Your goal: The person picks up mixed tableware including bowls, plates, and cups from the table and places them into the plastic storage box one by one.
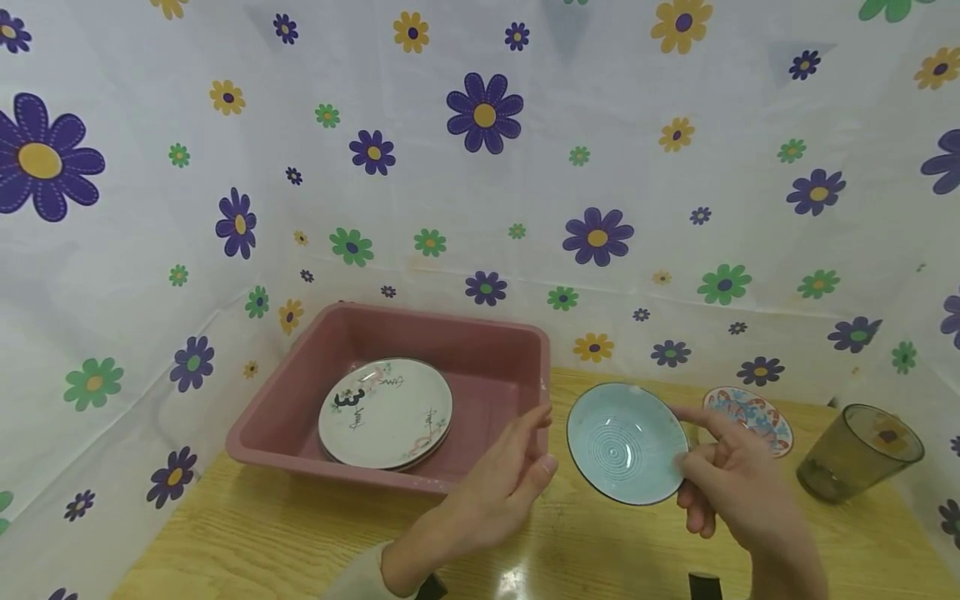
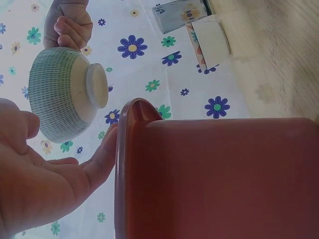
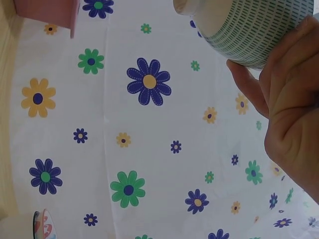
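Note:
A light-blue bowl (image 1: 626,442) with a dark rim and ringed inside is held up above the table by my right hand (image 1: 738,483), which pinches its right edge. Its outside, patterned with small green dashes, and its pale foot show in the left wrist view, where the bowl (image 2: 62,94) is tilted on its side. My left hand (image 1: 495,475) is apart from the bowl, just to its left, with fingers extended beside the pink basin (image 1: 390,321). Inside the basin lie stacked white plates (image 1: 386,412) with floral decoration and black markings.
Right of the bowl, a dish with a red and blue pattern (image 1: 750,417) sits on the wooden table (image 1: 225,533), partly behind my right hand. A brownish see-through glass (image 1: 858,450) stands at the far right. A flower-printed sheet (image 1: 420,192) hangs behind and at the sides.

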The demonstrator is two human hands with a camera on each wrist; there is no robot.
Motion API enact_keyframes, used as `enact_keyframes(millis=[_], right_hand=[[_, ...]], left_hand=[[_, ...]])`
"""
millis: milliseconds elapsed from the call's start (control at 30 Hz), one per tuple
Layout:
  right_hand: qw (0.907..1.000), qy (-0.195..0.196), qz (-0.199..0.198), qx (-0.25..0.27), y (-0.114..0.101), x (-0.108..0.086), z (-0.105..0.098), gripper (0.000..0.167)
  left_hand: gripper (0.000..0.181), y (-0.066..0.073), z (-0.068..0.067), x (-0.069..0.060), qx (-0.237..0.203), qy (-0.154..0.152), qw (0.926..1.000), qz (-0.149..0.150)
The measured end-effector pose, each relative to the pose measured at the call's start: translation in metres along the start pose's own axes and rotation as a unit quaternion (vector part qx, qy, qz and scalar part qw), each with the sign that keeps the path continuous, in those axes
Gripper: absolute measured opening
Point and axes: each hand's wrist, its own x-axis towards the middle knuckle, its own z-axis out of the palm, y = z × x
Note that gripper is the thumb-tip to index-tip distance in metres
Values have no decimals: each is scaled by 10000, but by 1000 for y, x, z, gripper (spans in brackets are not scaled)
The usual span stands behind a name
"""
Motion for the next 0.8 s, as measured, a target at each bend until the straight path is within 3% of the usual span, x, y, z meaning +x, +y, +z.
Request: enact_keyframes(millis=[167,300,533,800], right_hand=[[9997,-236,-40,61,-1,-1,4,49],[9989,-429,-129,97,-2,-1,6,50],[9982,-532,-277,-71,-2,-2,9,51],[9966,-740,-361,13,-2,-3,11,52]], left_hand=[[55,1,1,0,-179,-41,9998,-8],[52,1,1,0,-602,-185,9980,-37],[45,0,0,-2,-1741,-536,9832,-102],[44,1,-1,-4,-2266,-723,9713,-46]])
